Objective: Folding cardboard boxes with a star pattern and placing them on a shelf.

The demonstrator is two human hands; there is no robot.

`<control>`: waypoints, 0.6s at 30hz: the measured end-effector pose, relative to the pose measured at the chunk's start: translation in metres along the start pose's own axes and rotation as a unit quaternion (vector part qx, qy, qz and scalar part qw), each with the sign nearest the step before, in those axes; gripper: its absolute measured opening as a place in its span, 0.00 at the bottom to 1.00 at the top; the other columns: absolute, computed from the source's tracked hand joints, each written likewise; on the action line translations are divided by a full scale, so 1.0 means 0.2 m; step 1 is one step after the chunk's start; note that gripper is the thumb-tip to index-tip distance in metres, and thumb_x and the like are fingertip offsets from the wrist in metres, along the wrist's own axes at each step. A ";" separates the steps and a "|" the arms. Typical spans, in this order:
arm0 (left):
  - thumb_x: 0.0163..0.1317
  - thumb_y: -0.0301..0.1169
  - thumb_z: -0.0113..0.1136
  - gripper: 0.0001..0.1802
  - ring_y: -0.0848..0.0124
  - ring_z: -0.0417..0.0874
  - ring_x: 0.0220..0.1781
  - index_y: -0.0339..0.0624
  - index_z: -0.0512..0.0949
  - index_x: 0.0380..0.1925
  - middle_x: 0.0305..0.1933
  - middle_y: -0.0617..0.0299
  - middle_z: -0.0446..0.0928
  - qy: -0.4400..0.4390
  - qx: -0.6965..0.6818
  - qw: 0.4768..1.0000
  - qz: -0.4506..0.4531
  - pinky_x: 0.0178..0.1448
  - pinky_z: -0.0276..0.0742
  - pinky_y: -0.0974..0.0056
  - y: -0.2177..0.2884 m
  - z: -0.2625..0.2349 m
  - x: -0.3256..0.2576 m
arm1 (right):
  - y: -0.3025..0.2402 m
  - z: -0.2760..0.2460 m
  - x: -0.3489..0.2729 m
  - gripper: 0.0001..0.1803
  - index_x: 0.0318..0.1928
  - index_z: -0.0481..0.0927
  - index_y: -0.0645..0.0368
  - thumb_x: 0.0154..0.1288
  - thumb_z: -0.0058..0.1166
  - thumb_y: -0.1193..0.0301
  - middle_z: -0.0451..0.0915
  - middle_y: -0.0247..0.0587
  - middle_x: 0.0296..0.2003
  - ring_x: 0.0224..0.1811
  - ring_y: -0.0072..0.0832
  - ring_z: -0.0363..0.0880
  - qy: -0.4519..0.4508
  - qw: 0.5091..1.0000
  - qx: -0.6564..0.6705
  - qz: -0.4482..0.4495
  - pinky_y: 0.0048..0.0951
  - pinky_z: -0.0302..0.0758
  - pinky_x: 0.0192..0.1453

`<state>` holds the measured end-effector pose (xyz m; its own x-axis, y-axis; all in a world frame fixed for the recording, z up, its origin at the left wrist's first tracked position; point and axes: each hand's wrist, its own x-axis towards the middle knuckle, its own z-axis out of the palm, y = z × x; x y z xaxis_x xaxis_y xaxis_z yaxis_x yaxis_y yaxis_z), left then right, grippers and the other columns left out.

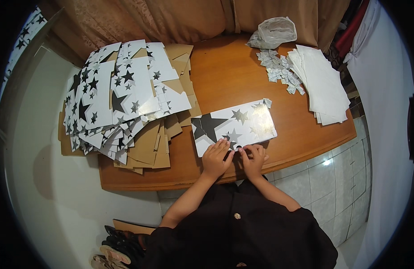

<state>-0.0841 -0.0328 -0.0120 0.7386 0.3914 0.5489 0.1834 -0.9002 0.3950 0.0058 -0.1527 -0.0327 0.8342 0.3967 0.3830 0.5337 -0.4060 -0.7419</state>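
Observation:
A white cardboard box [247,119] printed with black and silver stars lies closed on the table in front of me. My left hand [216,158] rests on its near edge, fingers stretched over the top and thumb at the rim. Close beside it, my right hand [254,161] has its fingers bent around the near edge, thumb by a small dark hole. The underside of the box and some right fingertips are hidden. A small pale packet [267,103] peeks out at the box's far right corner.
A tall, uneven stack of flat star-printed cardboard blanks [130,98] covers the left of the wooden table [225,71]. At the right lie small silvery packets [278,69], a clear plastic bag [277,32] and white paper sheets [321,85]. Shoes [119,246] sit on the floor, lower left.

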 end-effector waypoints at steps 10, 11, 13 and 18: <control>0.51 0.33 0.66 0.15 0.61 0.81 0.50 0.36 0.82 0.38 0.45 0.52 0.81 0.012 -0.002 1.000 0.010 0.50 0.74 0.61 0.00 0.00 0.00 | 0.22 -0.06 0.14 0.13 0.36 0.83 0.39 0.46 0.65 0.67 0.73 0.20 0.32 0.36 0.22 0.70 -0.002 0.919 -0.077 -0.388 0.34 0.53 0.46; 0.51 0.33 0.66 0.15 0.61 0.81 0.50 0.36 0.82 0.38 0.45 0.52 0.81 0.011 -0.001 1.000 0.014 0.50 0.74 0.61 0.00 0.00 0.01 | 0.23 -0.07 0.15 0.13 0.36 0.83 0.39 0.46 0.65 0.67 0.73 0.20 0.32 0.36 0.22 0.70 -0.002 0.918 -0.077 -0.388 0.34 0.53 0.46; 0.51 0.33 0.66 0.15 0.61 0.81 0.50 0.36 0.82 0.37 0.44 0.52 0.81 0.012 0.006 1.000 0.015 0.50 0.74 0.61 -0.02 0.00 0.00 | 0.20 -0.09 0.16 0.15 0.40 0.83 0.42 0.48 0.64 0.66 0.76 0.23 0.36 0.42 0.26 0.73 -0.100 0.934 -0.062 -0.336 0.36 0.53 0.51; 0.51 0.34 0.67 0.15 0.62 0.81 0.49 0.37 0.82 0.36 0.44 0.53 0.82 0.018 0.032 0.999 0.036 0.48 0.74 0.62 -0.05 0.02 -0.02 | 0.11 -0.12 0.29 0.17 0.43 0.81 0.48 0.52 0.64 0.60 0.78 0.36 0.50 0.58 0.35 0.72 -0.091 0.965 -0.071 -0.237 0.44 0.53 0.62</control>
<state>-0.0859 -0.0253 -0.0215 0.7272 0.3305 0.6016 0.1728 -0.9364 0.3055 0.0688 -0.1594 -0.0139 0.4605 0.6979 0.5485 0.8736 -0.2469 -0.4193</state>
